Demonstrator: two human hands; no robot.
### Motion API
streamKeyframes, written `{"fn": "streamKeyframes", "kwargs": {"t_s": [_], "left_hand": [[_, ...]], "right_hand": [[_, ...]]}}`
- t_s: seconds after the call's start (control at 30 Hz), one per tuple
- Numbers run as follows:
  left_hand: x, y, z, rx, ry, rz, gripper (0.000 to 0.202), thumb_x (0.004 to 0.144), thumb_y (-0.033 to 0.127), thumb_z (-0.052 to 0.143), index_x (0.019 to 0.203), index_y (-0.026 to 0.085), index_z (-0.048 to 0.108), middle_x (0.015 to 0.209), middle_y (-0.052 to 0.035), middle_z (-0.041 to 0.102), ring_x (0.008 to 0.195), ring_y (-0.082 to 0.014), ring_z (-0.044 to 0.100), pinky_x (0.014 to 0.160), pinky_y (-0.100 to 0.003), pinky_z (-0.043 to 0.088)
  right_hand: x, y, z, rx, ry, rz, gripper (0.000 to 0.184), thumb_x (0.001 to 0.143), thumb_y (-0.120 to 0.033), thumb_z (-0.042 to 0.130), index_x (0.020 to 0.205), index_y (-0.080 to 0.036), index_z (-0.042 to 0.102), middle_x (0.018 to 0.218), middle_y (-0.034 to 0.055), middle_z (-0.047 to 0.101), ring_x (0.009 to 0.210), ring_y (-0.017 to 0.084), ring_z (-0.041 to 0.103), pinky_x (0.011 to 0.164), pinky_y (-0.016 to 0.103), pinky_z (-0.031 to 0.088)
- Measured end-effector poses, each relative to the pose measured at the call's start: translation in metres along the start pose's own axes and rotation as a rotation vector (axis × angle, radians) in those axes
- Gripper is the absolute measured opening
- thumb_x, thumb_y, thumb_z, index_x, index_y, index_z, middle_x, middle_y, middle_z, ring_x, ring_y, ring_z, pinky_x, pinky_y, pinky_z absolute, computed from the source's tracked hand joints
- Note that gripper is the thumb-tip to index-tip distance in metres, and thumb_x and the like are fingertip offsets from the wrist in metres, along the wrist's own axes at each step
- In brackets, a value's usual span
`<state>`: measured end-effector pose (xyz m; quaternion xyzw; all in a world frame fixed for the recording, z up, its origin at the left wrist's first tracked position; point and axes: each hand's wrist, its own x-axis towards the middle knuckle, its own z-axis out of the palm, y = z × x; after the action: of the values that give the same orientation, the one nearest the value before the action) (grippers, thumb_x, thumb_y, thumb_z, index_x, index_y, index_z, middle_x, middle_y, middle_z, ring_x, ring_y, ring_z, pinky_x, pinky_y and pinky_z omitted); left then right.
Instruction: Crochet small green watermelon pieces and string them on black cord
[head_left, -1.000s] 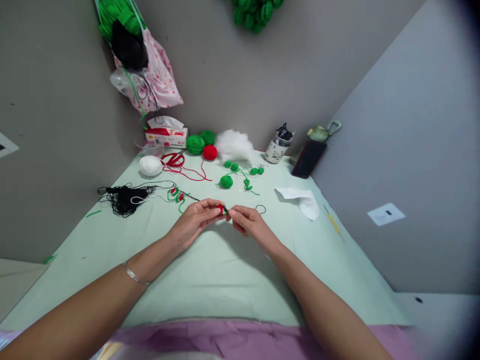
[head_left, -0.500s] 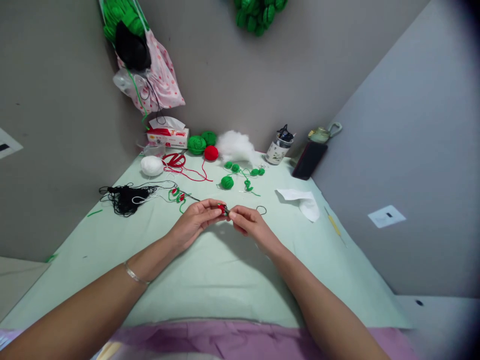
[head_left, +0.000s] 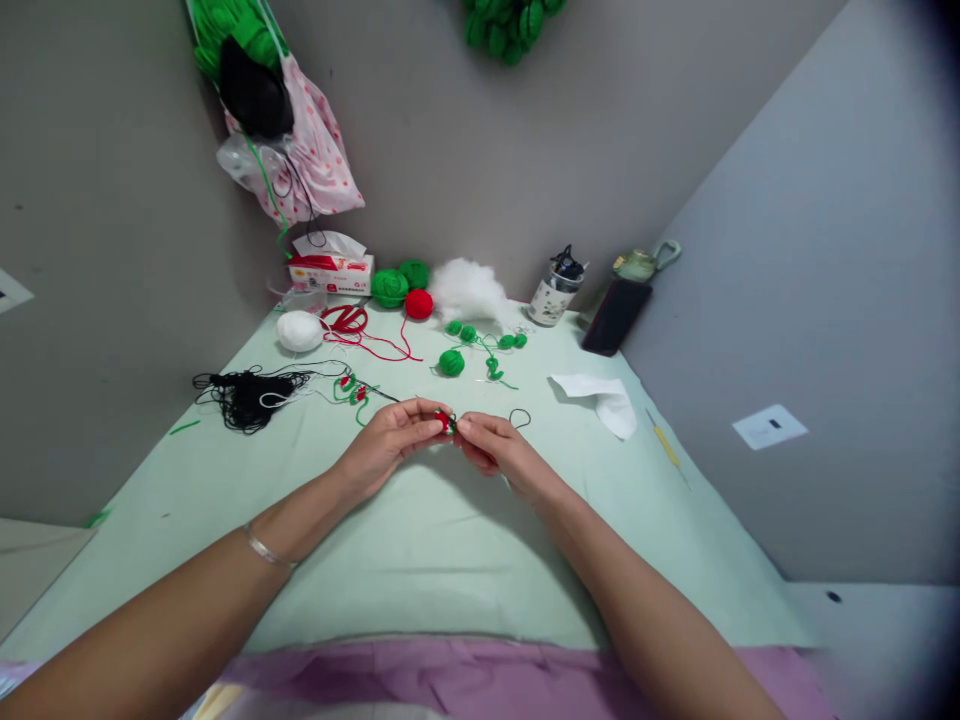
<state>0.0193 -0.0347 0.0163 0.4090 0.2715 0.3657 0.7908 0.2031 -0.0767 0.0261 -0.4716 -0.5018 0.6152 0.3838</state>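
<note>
My left hand (head_left: 386, 445) is closed, pinching a small red crocheted piece (head_left: 443, 422) with bits of green and white between thumb and fingers. Close against it, my right hand (head_left: 501, 450) is closed on black yarn (head_left: 454, 424) at the piece's right side; any needle or hook in those fingers is too small to make out. A black strand (head_left: 382, 394) reaches my left fingers from the tangled black yarn (head_left: 259, 400), and a thin black loop (head_left: 520, 415) lies beyond my right hand. Small red and green crocheted pieces (head_left: 352, 390) rest left of my hands.
Behind lie green yarn balls (head_left: 390, 288), a red ball (head_left: 418, 304), a white ball (head_left: 300, 331), red-handled scissors (head_left: 346, 320), white stuffing (head_left: 471, 290) and small green pieces (head_left: 451, 363). Rightward are a pen cup (head_left: 556, 295), phone (head_left: 616, 317), tissue (head_left: 600, 400) and yellow-handled hook (head_left: 667, 447).
The camera view has shifted slightly. Both hands stay together at the red crocheted piece, which shows a little more between the fingers now.
</note>
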Motion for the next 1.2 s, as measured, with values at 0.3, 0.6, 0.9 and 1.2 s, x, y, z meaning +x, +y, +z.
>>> {"fn": "streamKeyframes", "kwargs": {"t_s": [0.3, 0.6, 0.9, 1.2], "left_hand": [[0.004, 0.003, -0.008, -0.02, 0.021, 0.026, 0.021, 0.078, 0.021, 0.077, 0.099, 0.015, 0.073, 0.091, -0.0034, 0.071, 0.086, -0.0141, 0.068, 0.091, -0.028, 0.052], [0.003, -0.006, -0.004, 0.118, 0.034, 0.055, 0.029, 0.078, 0.025, 0.076, 0.106, 0.018, 0.071, 0.094, -0.0034, 0.072, 0.087, -0.015, 0.066, 0.088, -0.028, 0.05], [0.008, -0.013, -0.007, 0.342, 0.034, 0.148, 0.025, 0.077, 0.032, 0.074, 0.091, 0.015, 0.064, 0.079, -0.0024, 0.067, 0.071, -0.0151, 0.062, 0.074, -0.029, 0.049], [0.002, -0.023, -0.006, 0.552, -0.02, 0.191, 0.019, 0.092, 0.04, 0.055, 0.095, 0.022, 0.052, 0.073, 0.0029, 0.057, 0.057, -0.0118, 0.053, 0.054, -0.023, 0.04]], "right_hand": [[0.0, -0.006, -0.008, 0.101, 0.053, -0.06, 0.043, 0.09, -0.059, 0.053, 0.086, -0.017, 0.059, 0.053, -0.0085, 0.03, 0.046, 0.007, 0.017, 0.045, 0.024, 0.013], [0.006, 0.004, 0.002, -0.151, 0.249, -0.103, 0.034, 0.073, -0.048, 0.074, 0.082, -0.017, 0.062, 0.065, -0.0037, 0.048, 0.055, 0.008, 0.033, 0.05, 0.024, 0.025], [0.006, 0.015, 0.01, -0.332, 0.353, -0.219, 0.024, 0.074, -0.034, 0.068, 0.066, -0.019, 0.051, 0.061, -0.0044, 0.041, 0.059, 0.011, 0.034, 0.056, 0.026, 0.027], [0.003, 0.017, 0.007, -0.527, 0.354, -0.248, 0.028, 0.084, -0.04, 0.057, 0.067, -0.021, 0.048, 0.063, -0.003, 0.041, 0.061, 0.014, 0.037, 0.058, 0.027, 0.029]]}}
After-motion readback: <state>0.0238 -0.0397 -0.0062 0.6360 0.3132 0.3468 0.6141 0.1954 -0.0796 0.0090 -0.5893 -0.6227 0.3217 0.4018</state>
